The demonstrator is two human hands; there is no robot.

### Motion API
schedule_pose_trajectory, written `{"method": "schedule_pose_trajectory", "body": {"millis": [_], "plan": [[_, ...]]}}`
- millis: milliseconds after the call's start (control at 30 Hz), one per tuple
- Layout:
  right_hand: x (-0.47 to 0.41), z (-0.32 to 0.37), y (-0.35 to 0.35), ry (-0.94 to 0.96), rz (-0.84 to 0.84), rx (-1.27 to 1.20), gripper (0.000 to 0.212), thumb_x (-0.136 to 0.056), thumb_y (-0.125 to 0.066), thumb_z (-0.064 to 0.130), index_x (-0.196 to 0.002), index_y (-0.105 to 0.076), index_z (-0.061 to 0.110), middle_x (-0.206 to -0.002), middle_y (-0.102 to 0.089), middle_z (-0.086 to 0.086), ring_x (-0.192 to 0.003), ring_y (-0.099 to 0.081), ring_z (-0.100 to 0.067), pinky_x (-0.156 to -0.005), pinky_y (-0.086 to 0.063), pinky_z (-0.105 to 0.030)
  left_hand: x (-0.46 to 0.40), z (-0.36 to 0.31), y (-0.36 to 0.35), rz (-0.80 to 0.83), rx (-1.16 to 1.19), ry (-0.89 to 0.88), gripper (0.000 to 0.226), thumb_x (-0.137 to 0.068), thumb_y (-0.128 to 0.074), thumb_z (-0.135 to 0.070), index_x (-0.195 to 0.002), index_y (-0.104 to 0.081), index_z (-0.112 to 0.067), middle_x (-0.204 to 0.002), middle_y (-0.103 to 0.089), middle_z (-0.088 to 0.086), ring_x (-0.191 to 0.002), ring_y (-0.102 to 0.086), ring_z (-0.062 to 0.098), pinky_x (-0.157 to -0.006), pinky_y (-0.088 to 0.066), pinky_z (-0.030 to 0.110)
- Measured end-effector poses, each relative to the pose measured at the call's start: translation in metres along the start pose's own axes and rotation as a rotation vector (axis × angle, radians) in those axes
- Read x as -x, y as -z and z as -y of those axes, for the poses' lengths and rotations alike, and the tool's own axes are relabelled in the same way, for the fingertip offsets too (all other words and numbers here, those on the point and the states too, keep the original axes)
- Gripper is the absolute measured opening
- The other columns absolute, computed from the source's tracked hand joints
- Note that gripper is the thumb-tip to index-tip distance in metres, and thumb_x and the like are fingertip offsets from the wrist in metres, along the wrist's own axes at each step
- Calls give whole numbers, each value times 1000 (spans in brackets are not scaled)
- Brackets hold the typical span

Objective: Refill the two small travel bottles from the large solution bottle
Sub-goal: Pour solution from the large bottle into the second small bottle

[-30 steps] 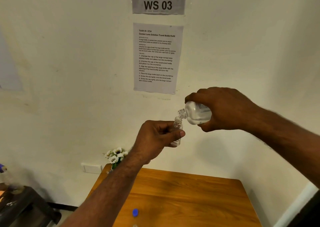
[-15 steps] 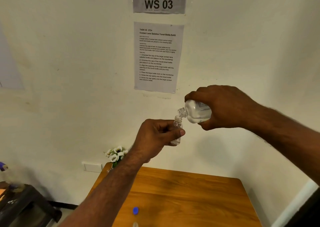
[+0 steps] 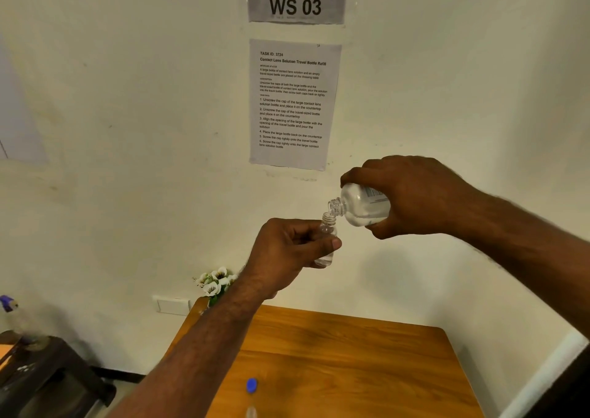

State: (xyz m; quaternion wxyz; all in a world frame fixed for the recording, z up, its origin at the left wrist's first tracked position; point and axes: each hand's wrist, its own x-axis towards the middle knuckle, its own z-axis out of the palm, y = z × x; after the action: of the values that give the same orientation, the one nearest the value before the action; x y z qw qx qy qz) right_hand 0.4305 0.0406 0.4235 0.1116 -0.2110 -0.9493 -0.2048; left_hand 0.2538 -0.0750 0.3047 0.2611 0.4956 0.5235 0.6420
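right hand (image 3: pixel 415 197) grips the tipped big bottle (image 3: pixel 362 205), its mouth touching the small bottle (image 3: pixel 327 229) gripped upright by left hand (image 3: pixel 287 251).

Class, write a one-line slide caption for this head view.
Right hand tips the large bottle over the small bottle held by the left hand.

- Your left hand (image 3: pixel 289 251) was raised in front of you, fingers curled shut around the small travel bottle (image 3: pixel 326 242), thumb pressed across its front.
- Your right hand (image 3: pixel 412 197) was held slightly higher, closed from above over the large solution bottle (image 3: pixel 362 205), wrist bent to tip it leftward.
- Both forearms were bare and extended forward, converging toward each other.
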Motion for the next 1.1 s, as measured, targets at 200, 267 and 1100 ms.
{"method": "schedule_pose_trajectory", "body": {"millis": [200, 267, 1100], "plan": [[-1, -1, -1, 3, 3, -4, 76, -68, -75, 53, -135, -40, 47, -117, -59, 19, -99, -57, -13, -73, -42, -28, 0, 0, 1, -1, -3, -1, 24, -81, -81, -11, -105, -79, -7, -88, -79, 14, -80, -77, 30, -69, -65, 39], [-1, -1, -2, 4, 3, -10, 76, -67, -75, 53, -135, -40, 47, -117, -59, 19, -98, -58, -13, -73, -43, -29, -1, 1, 0, -4, 1, 3, 24, -80, -81, -10, -104, -79, -7, -88, -79, 14, -80, -77, 30, -67, -64, 35], [-10, -4, -13, 9, 9, -16, 74, -67, -74, 52, -133, -41, 47, -117, -59, 20, -100, -58, -14, -77, -50, -32, -9, 11, 3, -14, -13, 26, 25, -80, -82, -11, -104, -79, -6, -87, -79, 12, -80, -77, 31, -70, -65, 42]]}}
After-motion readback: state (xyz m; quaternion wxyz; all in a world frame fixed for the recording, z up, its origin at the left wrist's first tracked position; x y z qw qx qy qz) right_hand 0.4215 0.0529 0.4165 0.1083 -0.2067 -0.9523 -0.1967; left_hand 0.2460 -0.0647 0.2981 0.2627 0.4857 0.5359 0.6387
